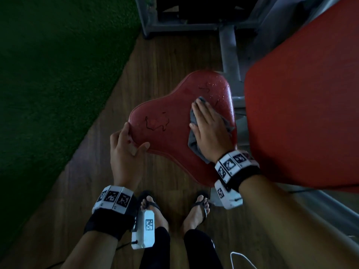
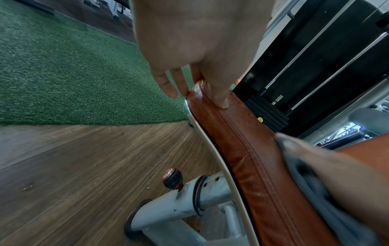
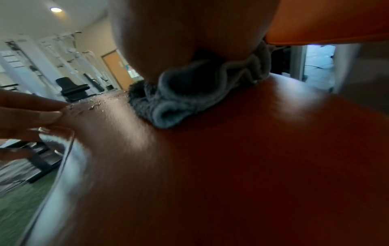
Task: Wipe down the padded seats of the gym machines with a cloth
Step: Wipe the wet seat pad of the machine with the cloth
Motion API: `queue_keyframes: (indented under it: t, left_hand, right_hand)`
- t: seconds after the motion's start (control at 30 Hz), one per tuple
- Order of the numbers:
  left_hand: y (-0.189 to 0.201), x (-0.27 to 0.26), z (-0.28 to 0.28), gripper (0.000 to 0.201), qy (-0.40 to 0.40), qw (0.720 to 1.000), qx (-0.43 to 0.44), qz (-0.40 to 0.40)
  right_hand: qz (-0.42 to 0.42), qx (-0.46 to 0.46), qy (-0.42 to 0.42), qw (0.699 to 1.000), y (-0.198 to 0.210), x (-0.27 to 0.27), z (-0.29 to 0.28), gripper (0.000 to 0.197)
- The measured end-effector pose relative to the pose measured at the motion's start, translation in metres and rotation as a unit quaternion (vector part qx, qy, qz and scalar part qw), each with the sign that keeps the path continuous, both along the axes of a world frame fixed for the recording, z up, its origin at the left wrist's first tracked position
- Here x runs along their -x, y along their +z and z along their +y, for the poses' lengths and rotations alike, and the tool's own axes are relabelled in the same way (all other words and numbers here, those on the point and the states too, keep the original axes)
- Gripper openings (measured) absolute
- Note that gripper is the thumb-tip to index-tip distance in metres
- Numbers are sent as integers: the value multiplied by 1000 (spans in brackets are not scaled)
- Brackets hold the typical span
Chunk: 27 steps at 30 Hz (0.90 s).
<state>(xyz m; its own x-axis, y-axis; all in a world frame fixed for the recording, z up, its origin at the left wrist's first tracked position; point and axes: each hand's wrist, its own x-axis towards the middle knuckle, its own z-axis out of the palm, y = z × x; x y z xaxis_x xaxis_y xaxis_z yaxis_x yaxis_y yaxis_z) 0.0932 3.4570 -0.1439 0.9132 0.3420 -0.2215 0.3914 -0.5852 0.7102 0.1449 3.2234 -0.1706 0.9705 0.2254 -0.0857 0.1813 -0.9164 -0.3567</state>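
The red padded seat (image 1: 167, 136) sits in the middle of the head view, with cracks in its cover and water droplets (image 1: 219, 94) at its far end. My right hand (image 1: 207, 123) lies flat, fingers straight, pressing a crumpled grey cloth (image 1: 194, 144) onto the seat's right half. In the right wrist view the cloth (image 3: 179, 103) bunches under my palm on the seat (image 3: 231, 166). My left hand (image 1: 124, 146) grips the seat's near left edge, thumb on top. In the left wrist view its thumb (image 2: 221, 98) presses the seat's piping (image 2: 242, 141).
A large orange-red back pad (image 1: 303, 113) stands close on the right. The grey steel frame (image 1: 229, 45) runs behind the seat, with a knob (image 2: 172, 178) on the seat post and a weight stack (image 2: 315, 66) beyond. Green turf (image 1: 48, 84) lies left; my sandalled feet (image 1: 153, 206) stand on wood flooring.
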Motion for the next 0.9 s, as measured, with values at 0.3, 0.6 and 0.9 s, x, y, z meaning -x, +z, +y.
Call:
queue_keyframes:
  t: [0.3,0.6,0.9]
  left_hand:
    - [0,0,1,78,1,1000,-1,-6]
    - [1,-1,1,78,-8,1000,-3,-12]
    - [4,-1,0,78,-21,1000,-13,-14]
  right_hand:
    - [22,48,-90,995,-5,5,-8,58]
    - [39,32,-131,990,-6,-12,-19,61]
    - [50,26,-118,991,-12,-26,-38,62]
